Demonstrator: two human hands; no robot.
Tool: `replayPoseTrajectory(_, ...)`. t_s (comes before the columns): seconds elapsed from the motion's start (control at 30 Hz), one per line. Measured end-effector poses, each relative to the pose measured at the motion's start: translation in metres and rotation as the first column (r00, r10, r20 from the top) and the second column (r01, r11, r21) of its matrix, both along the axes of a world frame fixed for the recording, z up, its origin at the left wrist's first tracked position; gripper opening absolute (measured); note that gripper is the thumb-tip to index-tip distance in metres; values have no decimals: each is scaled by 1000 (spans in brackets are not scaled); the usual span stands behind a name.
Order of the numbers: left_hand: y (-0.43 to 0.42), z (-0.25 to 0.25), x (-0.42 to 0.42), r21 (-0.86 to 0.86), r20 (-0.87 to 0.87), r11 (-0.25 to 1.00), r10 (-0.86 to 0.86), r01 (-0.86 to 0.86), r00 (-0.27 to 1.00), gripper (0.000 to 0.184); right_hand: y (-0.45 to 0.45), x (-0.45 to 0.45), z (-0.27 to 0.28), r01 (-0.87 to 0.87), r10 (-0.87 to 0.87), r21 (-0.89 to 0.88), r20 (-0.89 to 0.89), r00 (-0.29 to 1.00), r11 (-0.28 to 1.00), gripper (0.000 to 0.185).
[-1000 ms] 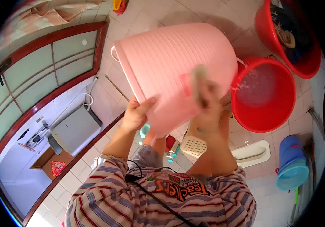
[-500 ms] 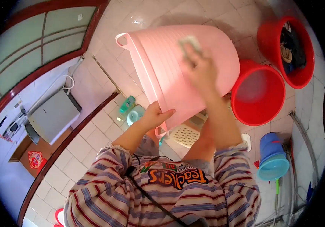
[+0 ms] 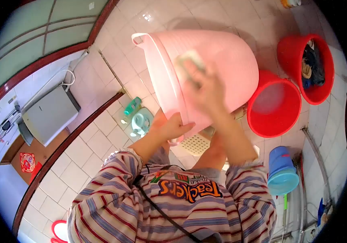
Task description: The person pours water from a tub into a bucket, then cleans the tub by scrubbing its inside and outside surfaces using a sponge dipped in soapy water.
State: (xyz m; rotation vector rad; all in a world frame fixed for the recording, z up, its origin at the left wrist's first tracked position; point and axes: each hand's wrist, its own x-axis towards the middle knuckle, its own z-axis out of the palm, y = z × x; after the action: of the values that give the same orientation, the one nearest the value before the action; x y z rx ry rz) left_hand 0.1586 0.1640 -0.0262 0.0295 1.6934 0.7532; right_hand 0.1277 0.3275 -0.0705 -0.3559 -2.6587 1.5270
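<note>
A large pink plastic tub point(image 3: 230, 65) lies tipped on its side in front of me, its ribbed outer wall facing up. My left hand point(image 3: 175, 126) is closed on the tub's near rim, close to a loop handle, with the thumb on the outer wall. My right hand point(image 3: 208, 87) is over the tub's side, fingers wrapped round a pale scrub brush point(image 3: 189, 60) with a looped handle. Both brush and hand are smeared by motion. The brush appears to be against the wall near the rim; its underside is hidden.
Right of the tub stand a red bucket point(image 3: 278, 117) with cloudy liquid and another red bucket point(image 3: 327, 81) holding dark clothes. Green bottle point(image 3: 132, 105) and pale-blue jug point(image 3: 142, 121) stand left. A perforated stool point(image 3: 195, 145) is below; blue buckets point(image 3: 282, 180) are lower right.
My right hand has moved the brush left and slightly down along the tub's wall, towards the rim. My left hand keeps its hold. The whole view has shifted slightly.
</note>
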Motion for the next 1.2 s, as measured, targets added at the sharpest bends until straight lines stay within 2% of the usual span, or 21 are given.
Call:
replayPoseTrajectory(0.1, 14, 25, -2, -35, -266, 992, -124, 119, 956, 35, -17, 1, 31, -169, 169, -139, -5, 986, 976, 42)
replayPoseTrajectory(0.13, 8, 17, 3, -23, 41, 1000, -10, 11, 999, 39, -13, -3, -1, -31, 30, -18, -57, 998, 999, 41)
replayPoseTrajectory(0.2, 5, 20, -3, -21, -14, 993, -117, 116, 993, 40, 25, -18, -45, 142, -156, 74, 247, 957, 987, 44)
replayPoseTrajectory(0.23, 4, 20, -8, -21, -68, 974, -227, 226, 972, 43, 37, -17, -49, 149, -163, 76, 238, 958, 986, 44)
replayPoseTrajectory(0.27, -7, 4, -11, 159, 135, 984, 60, -81, 989, 41, 46, -13, -51, 158, -182, 114, 243, 953, 981, 43)
replayPoseTrajectory(0.3, -20, -14, -17, 259, 377, 874, 300, -410, 877, 43, 50, -9, -51, 160, -196, 154, 250, 948, 975, 42)
replayPoseTrajectory(0.33, -19, -22, -35, 189, 401, 733, 549, -653, 733, 46, 51, -4, -48, 161, -199, 163, 253, 947, 973, 42)
replayPoseTrajectory(0.37, -15, -30, -57, 109, 409, 531, 746, -840, 525, 49, 51, 4, -44, 186, -208, 110, 254, 944, 976, 41)
replayPoseTrajectory(0.43, 8, -23, -116, 214, 486, 325, 783, -921, 389, 51, 53, 18, -40, 211, -222, 69, 264, 939, 975, 40)
replayPoseTrajectory(0.53, 28, -37, -139, 282, 436, 390, 762, -877, 479, 56, 56, 15, -34, 345, -344, 40, 238, 908, 938, 41)
replayPoseTrajectory(0.6, 34, -33, -125, 299, 412, 406, 761, -863, 501, 56, 45, 6, -20, 235, -206, -124, 209, 956, 964, 41)
replayPoseTrajectory(0.67, 34, -16, -103, 283, 370, 437, 772, -854, 517, 57, 14, -7, 11, 88, -93, -165, -24, 995, 982, 43)
replayPoseTrajectory(0.7, 27, -9, -81, 317, 381, 355, 802, -880, 461, 57, 7, -7, 22, 98, -103, -167, -20, 994, 981, 43)
replayPoseTrajectory(0.73, 28, 5, -78, 134, 345, 369, 853, -920, 392, 57, 2, -7, 31, -12, 5, -163, -47, 999, 987, 44)
replayPoseTrajectory(0.77, 20, 5, -70, 131, 344, 380, 849, -916, 402, 57, 0, -7, 33, -119, 109, -156, -72, 991, 980, 46)
replayPoseTrajectory(0.87, -13, -23, -40, 247, 310, 433, 812, -867, 494, 53, 31, -4, -36, 75, -56, 101, -173, 983, 992, 43)
replayPoseTrajectory(0.93, -28, -41, -26, 266, 253, 452, 820, -851, 514, 49, 72, -7, -80, 260, -257, 51, -57, 965, 964, 43)
replayPoseTrajectory(0.97, -26, -41, -27, 261, 253, 452, 821, -853, 512, 49, 98, -12, -105, 355, -349, 200, -63, 935, 913, 44)
replayPoseTrajectory(1.0, -20, -39, -31, 254, 251, 516, 782, -818, 571, 48, 112, -19, -109, 434, -432, 344, -86, 898, 833, 46)
replayPoseTrajectory(1.1, -16, -38, -26, 220, 229, 627, 711, -747, 665, 47, 91, -22, -103, 443, -455, 365, -58, 888, 819, 45)
replayPoseTrajectory(1.2, -4, -32, -18, 139, 144, 713, 672, -687, 727, 46, 5, -15, -17, 116, -103, 86, -140, 985, 990, 46)
